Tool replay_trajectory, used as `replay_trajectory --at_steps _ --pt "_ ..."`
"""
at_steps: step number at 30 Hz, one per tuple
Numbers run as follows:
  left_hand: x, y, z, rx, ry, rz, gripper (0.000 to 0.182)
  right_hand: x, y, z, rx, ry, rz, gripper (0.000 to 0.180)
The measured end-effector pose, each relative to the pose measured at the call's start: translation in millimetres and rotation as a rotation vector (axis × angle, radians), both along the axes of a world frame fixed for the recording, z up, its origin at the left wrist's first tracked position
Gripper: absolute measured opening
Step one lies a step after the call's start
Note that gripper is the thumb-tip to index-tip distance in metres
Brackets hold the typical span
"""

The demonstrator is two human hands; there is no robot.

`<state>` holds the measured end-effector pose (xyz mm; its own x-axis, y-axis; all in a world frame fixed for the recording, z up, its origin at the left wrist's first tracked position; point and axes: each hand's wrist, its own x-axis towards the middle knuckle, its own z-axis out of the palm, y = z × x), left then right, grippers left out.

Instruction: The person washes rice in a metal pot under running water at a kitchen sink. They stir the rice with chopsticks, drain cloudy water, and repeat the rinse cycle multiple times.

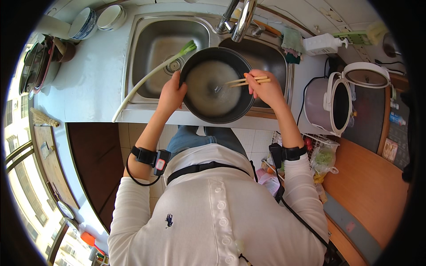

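Observation:
A dark rice cooker inner pot (218, 118) with cloudy liquid in it rests over the front edge of a double steel sink. My left hand (173, 91) grips the pot's left rim, thumb on the outer side. Wooden chopsticks (241, 81) are held in my right hand (264, 86) at the pot's right side, their tips pointing down over the liquid. A long green onion (146, 77) lies across the left basin (149, 40), its green end near the pot and its white end over the counter's front edge.
Behind the pot stands a chrome faucet (244, 21). An open rice cooker (316, 103) is on the right counter, near a white pump bottle (321, 45) and a cloth (292, 40). Stacked bowls (111, 18) sit back left, pot lids (35, 66) at the far left. A wire basket (321, 139) holds bagged vegetables.

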<state>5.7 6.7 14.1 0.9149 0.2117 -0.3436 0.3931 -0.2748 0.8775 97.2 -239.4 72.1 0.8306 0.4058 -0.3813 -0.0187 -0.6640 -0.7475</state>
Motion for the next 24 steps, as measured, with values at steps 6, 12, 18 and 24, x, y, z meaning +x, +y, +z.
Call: replay_trajectory --at_steps 6,12,18,24 --pt "-1 1 -1 -0.027 -0.024 -0.006 0.038 -10 12 0 0.317 -0.006 0.160 0.024" --pt "0 1 -2 0.000 -0.012 -0.006 0.035 -8 -7 4 0.031 -0.045 -0.112 0.023" --pt "1 0 1 -0.010 -0.027 -0.015 0.034 -17 -9 5 0.109 0.134 0.114 0.024" --pt "2 2 3 -0.013 0.000 -0.045 0.037 -16 -7 -3 0.222 -0.069 -0.053 0.025"
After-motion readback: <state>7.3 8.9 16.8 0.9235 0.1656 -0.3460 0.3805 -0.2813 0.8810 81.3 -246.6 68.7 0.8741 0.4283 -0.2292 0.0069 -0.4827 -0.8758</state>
